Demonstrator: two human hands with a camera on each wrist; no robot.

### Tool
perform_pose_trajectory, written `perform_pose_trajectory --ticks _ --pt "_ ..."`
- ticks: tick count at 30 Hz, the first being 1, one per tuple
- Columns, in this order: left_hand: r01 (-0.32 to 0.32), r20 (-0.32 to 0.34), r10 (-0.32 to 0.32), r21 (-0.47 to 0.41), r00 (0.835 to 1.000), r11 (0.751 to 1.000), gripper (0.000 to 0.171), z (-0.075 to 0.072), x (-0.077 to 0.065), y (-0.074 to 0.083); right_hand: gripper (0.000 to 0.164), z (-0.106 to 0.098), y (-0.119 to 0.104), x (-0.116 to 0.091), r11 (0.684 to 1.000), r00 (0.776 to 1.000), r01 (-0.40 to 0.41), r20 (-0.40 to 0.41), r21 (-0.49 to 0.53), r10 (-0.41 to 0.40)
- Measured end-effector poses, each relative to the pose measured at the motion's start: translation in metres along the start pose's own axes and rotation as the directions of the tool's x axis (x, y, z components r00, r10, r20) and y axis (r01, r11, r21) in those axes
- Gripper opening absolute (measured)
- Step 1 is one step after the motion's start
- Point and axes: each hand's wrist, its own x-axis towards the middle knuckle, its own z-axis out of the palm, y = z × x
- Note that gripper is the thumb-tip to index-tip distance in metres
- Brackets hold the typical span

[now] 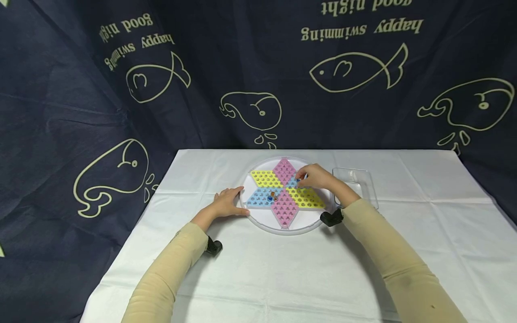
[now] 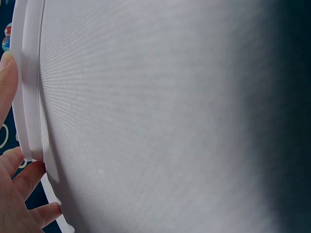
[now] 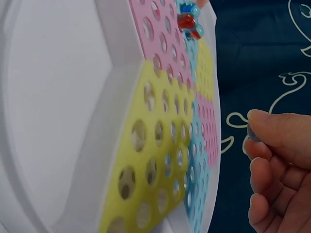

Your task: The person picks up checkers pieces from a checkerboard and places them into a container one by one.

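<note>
A round white Chinese checkers board (image 1: 258, 222) lies on the table, its star marked in pink, yellow and blue sections full of holes. My right hand (image 1: 317, 176) is over the far right blue section. Its thumb and forefinger pinch a small bluish marble (image 3: 251, 132), mostly hidden by the fingertips. My left hand (image 1: 225, 202) rests at the board's left rim, thumb and fingers spread along the edge. Several marbles (image 1: 272, 194), orange-red and blue, sit together on the near left blue section.
Right of the board stands a clear plastic box (image 1: 369, 188), partly behind the right forearm. White cloth (image 1: 250, 278) covers the table. A dark blue curtain (image 1: 242, 54) with fish drawings hangs behind the far edge and down the left side.
</note>
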Motion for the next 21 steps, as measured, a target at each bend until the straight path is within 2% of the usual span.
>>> perform_pose_trajectory --ticks 12,21 --pt "-0.005 -0.007 0.005 0.006 1.000 1.000 0.094 -0.001 0.000 0.001 0.030 -0.013 0.013 -0.008 0.997 0.997 -0.050 -0.049 0.063 0.053" --pt "0.001 -0.001 -0.001 0.001 1.000 1.000 0.094 -0.002 -0.002 0.004 0.028 -0.022 0.023 -0.018 0.997 0.995 -0.039 -0.087 0.072 0.045"
